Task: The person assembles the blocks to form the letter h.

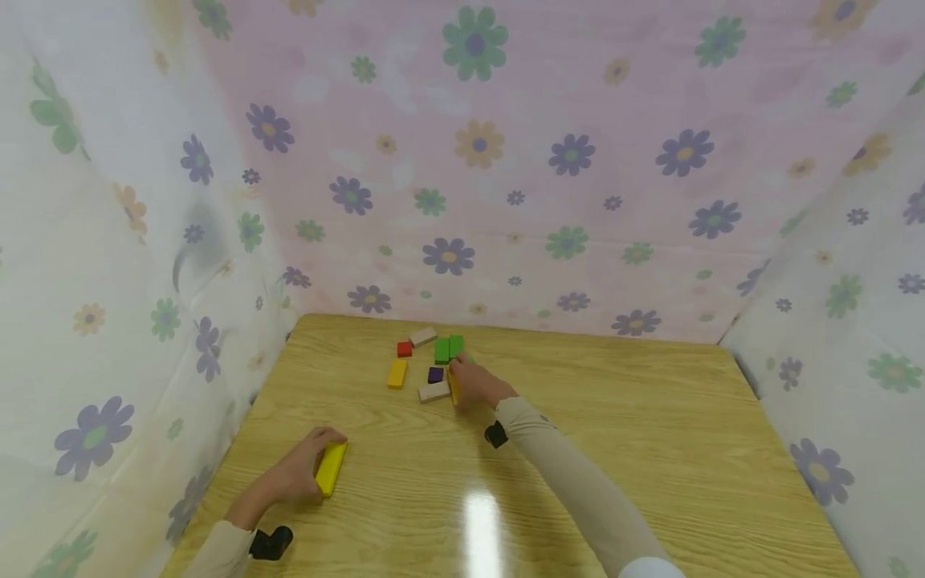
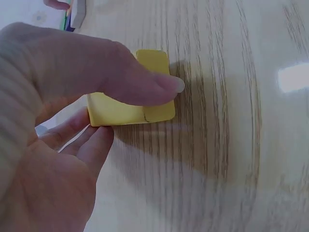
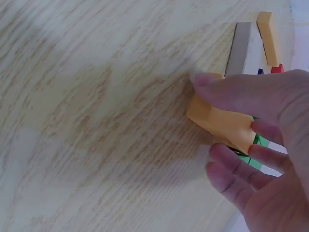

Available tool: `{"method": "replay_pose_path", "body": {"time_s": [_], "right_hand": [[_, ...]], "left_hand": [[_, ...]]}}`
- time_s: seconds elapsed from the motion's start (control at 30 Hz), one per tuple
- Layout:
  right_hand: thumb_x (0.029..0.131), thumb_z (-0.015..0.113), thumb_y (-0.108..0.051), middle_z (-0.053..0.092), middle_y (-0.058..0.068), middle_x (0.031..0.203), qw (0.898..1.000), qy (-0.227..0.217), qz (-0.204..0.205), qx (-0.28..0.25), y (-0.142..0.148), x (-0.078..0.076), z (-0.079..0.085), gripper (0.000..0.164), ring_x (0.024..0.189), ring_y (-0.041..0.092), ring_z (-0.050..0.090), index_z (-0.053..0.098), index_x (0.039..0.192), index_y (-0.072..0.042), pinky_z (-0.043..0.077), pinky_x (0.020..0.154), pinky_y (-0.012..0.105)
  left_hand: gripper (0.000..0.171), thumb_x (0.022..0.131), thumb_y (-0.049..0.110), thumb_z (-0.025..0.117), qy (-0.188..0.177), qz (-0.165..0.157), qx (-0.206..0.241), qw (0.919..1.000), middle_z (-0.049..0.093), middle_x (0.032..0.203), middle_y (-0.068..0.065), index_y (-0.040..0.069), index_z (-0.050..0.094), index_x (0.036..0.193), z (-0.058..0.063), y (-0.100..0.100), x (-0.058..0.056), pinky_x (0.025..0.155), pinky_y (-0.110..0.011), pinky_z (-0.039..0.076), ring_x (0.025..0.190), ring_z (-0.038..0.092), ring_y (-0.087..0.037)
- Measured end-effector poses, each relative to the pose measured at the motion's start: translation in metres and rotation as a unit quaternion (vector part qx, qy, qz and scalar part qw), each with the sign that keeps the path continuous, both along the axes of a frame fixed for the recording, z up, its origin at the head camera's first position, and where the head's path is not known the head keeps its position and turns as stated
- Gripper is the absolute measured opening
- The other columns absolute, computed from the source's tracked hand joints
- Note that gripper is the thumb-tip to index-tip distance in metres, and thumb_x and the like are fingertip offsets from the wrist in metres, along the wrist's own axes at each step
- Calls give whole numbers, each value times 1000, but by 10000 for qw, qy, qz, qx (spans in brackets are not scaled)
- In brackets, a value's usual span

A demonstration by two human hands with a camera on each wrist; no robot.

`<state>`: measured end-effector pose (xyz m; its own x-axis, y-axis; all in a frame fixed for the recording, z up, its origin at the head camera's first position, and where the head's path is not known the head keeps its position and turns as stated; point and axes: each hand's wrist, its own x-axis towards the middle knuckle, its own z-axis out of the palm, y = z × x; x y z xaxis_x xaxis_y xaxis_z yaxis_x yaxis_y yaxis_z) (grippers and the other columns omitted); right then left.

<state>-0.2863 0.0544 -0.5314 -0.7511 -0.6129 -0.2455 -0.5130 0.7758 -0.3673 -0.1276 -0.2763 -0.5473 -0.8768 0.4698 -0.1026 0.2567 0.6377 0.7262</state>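
At the front left of the table, my left hand (image 1: 298, 472) holds a long yellow block (image 1: 332, 469) between thumb and fingers. The left wrist view shows the thumb across one end of that yellow block (image 2: 157, 63), low over the wood. Farther back, my right hand (image 1: 477, 385) has its thumb and fingers about an orange-yellow block (image 1: 454, 385). From the right wrist, the thumb lies on the near end of this block (image 3: 227, 126) and fingertips are at its far end. Two green blocks (image 1: 442, 351) stand just behind it, partly covered by the hand.
Left of my right hand lie a pale wooden block (image 1: 433, 392), a dark purple block (image 1: 436, 375), another orange-yellow block (image 1: 397, 373), a red block (image 1: 405, 349) and a second pale block (image 1: 423, 336). Flowered cloth (image 1: 506, 225) encloses the wooden table (image 1: 614, 449) behind and on both sides.
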Motion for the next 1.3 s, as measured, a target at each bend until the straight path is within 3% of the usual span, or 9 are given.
{"method": "replay_pose_path", "body": {"time_s": [0.13,0.27,0.37,0.47,0.53,0.7,0.9,1.13,1.3], "right_hand": [[72,81,-12,37,12,119,9996,-102,-79,-239,1,3,-1,64,92,20,50,46,125,-2,48,79,33],[72,81,-10,34,12,120,9989,-176,-152,-413,2,6,-4,67,96,19,49,44,127,-2,47,79,31],[72,80,-9,33,12,121,9988,-178,-167,-433,3,6,-5,68,96,18,49,43,128,-1,47,78,30],[73,79,-10,35,12,123,9991,-184,-109,-361,6,6,-6,68,97,19,51,42,129,-1,47,80,31],[74,79,-12,38,12,124,9995,-178,-84,-259,7,5,-7,69,99,20,51,41,130,-2,47,82,32],[74,78,-14,44,10,121,9996,-130,-72,-255,11,2,-7,67,97,20,49,42,130,-3,46,80,33],[74,76,-11,44,10,119,9978,5,-113,-656,14,4,-7,64,88,19,47,44,128,-2,44,74,32],[74,79,-17,41,15,123,9959,140,-275,-845,19,9,-4,71,91,21,49,44,131,4,47,76,34],[73,77,-18,42,16,124,9951,230,-370,-884,23,10,-1,68,91,21,49,46,129,3,48,77,35]], "left_hand": [[85,50,-14,78,225,108,-87,9997,39,129,-22,-4,48,129,-6,2,7,82,-40,48,111,45,-36],[88,49,-17,70,382,293,-111,9988,36,137,-25,-3,46,132,-15,5,17,86,-34,46,120,41,-42],[92,49,-22,61,98,457,469,9978,26,146,-28,-6,41,137,-23,7,25,93,-25,42,130,31,-47],[93,52,-26,56,-203,555,1151,9916,17,151,-28,-8,36,140,-30,8,33,97,-14,34,133,21,-48],[91,53,-25,55,-194,592,1356,9888,16,152,-26,-8,36,141,-34,10,37,96,-8,30,134,20,-47],[84,57,-25,56,-139,859,1544,9842,17,154,-21,-6,44,138,-37,14,39,96,-12,34,135,17,-41],[78,58,-26,53,-19,1096,1490,9827,21,153,-18,-5,50,133,-34,15,40,94,-20,42,136,19,-38],[62,74,-17,56,-300,1281,1526,9795,21,154,-16,-4,50,134,-33,14,40,87,-19,44,137,19,-35],[56,80,-13,59,-367,1314,1392,9808,20,154,-15,-3,50,135,-31,14,41,98,-34,43,138,19,-34]]}}
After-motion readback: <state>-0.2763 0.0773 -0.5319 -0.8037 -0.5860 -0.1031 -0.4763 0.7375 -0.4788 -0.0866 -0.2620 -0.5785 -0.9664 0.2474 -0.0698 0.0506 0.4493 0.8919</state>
